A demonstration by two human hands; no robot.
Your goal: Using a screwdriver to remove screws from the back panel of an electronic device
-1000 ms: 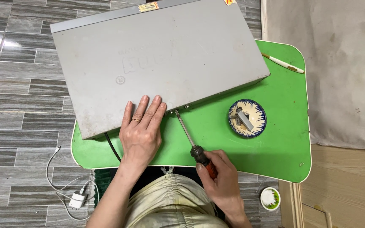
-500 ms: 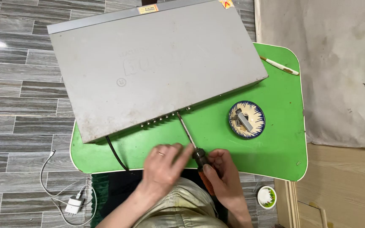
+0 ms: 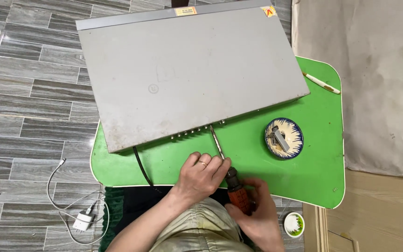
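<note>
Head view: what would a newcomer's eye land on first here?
A big grey metal device case fills the upper middle, overhanging a bright green table. Below it, the right hand holds the orange handle of a screwdriver whose tip meets the case's near edge, with the left hand steadying the shaft. A small blue-rimmed dish with metal bits sits to the right.

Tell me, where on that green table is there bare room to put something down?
The green table is bare at its right end, between the small blue-rimmed dish and the near right corner, and beyond the dish up to the white pen. A narrower patch lies at the near left corner. It is crowded under the grey box and around the left hand, right hand and screwdriver.
</note>
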